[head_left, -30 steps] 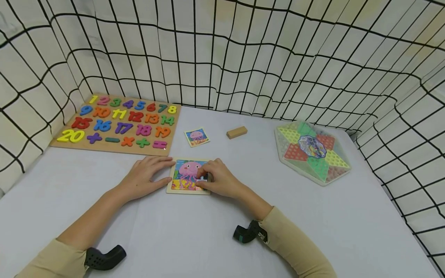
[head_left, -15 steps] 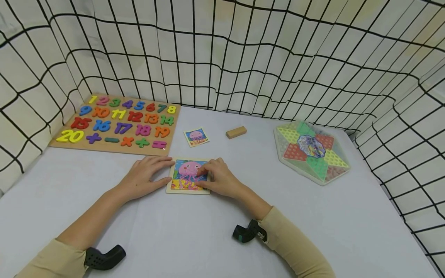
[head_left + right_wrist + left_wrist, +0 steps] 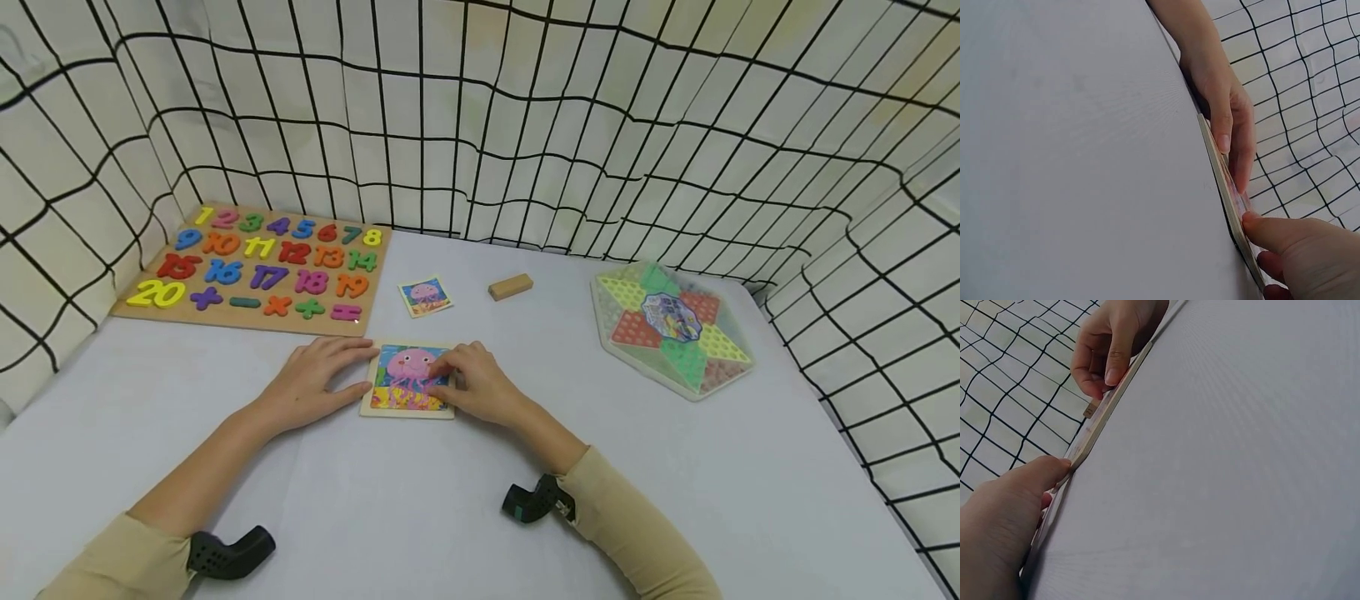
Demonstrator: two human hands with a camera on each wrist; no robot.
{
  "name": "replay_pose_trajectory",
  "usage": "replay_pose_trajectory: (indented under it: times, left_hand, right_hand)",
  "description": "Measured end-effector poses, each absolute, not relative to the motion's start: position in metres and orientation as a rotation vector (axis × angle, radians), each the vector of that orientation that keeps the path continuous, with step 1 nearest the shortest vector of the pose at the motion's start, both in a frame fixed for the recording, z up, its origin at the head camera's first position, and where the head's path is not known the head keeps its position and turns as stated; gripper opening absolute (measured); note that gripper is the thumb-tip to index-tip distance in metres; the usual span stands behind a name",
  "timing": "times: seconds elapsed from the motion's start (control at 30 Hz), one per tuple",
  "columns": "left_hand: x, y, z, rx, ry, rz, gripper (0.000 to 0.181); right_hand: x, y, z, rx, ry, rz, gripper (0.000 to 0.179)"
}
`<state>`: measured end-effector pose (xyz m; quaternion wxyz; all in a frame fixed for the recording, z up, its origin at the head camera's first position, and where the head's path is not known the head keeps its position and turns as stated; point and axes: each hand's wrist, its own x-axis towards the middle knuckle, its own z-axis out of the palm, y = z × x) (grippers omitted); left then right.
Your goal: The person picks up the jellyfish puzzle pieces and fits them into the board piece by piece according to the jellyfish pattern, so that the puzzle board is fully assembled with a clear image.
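Observation:
A square jigsaw puzzle (image 3: 405, 377) with a pink jellyfish picture lies in a pale wooden frame on the white-covered table. My left hand (image 3: 318, 379) stays at the frame's left side, fingers extended, with index fingertip and thumb tip against its edge. In the left wrist view, the left thumb (image 3: 1041, 472) rests on the frame's rim. My right hand (image 3: 476, 385) bends over the right part of the picture. Its thumb and index finger pinch a puzzle piece low against the board, and the hand mostly covers that piece.
Behind the puzzle lie a small jellyfish picture card (image 3: 425, 297) and a wooden block (image 3: 511, 287). A number board (image 3: 247, 312) is at the back left, a hexagonal Chinese checkers box (image 3: 672, 329) at the right. Black netting (image 3: 465, 133) over white cloth surrounds the table.
The puzzle piece under my right fingers has gone from raised, with a dark gap beside it, to lying flatter in the picture. My left hand keeps its place.

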<state>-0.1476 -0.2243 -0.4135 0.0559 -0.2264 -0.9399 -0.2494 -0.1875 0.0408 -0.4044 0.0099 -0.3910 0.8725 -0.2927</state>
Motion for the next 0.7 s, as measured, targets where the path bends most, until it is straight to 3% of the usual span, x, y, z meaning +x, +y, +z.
replay_pose_trajectory:
  times: [0.43,0.7]
  left_hand:
    - [-0.154,-0.221,-0.415,-0.717,-2.92,-0.837,0.055]
    - [-0.14,-0.226,-0.399,-0.721,-3.078,-0.786,0.064]
  right_hand:
    - [-0.189,0.068,-0.397,-1.091,2.75,-0.923,0.018]
    - [-0.186,0.094,-0.387,-1.002,2.836,-0.924,0.02]
